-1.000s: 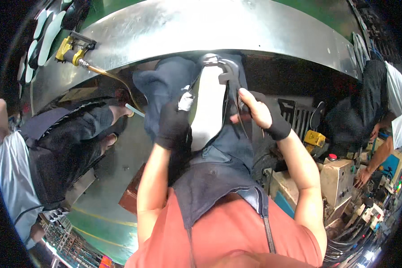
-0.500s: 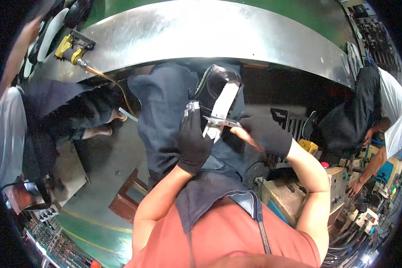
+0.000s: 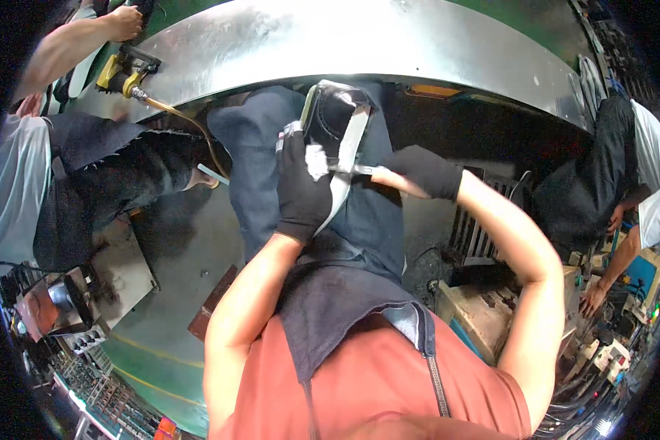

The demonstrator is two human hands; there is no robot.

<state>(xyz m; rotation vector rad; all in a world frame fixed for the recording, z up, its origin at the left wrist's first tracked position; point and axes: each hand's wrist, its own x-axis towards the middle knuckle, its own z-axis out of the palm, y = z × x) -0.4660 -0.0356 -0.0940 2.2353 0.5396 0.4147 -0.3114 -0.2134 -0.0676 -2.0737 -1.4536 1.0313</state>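
On my lap, below the bench edge, lies a dark shoe-like piece (image 3: 324, 117) with a pale rim and a long white strip (image 3: 354, 136) along its right side. My left hand (image 3: 304, 183), in a black glove with whitish fingertips, is closed on its left side. A crumpled white patch (image 3: 316, 162) shows by the left thumb; whether it is wrapping or loose material is unclear. From the right comes my black-gloved right hand (image 3: 422, 174), closed round a slim metal hand tool (image 3: 356, 169) with a tan part near the grip. The tool's tip crosses the strip; its exact kind is blurred.
A shiny metal bench (image 3: 286, 55) curves across the front. A yellow-and-black air tool (image 3: 121, 75) with a hose (image 3: 172, 110) rests at its left end. Co-workers sit at both sides. Beside my right arm stands a worn machine box (image 3: 477, 304).
The shoe-like piece and both hands have shifted slightly left and away from me. My right forearm has swung up and the tool now lies flatter. The left co-worker's hand has moved toward the bench.
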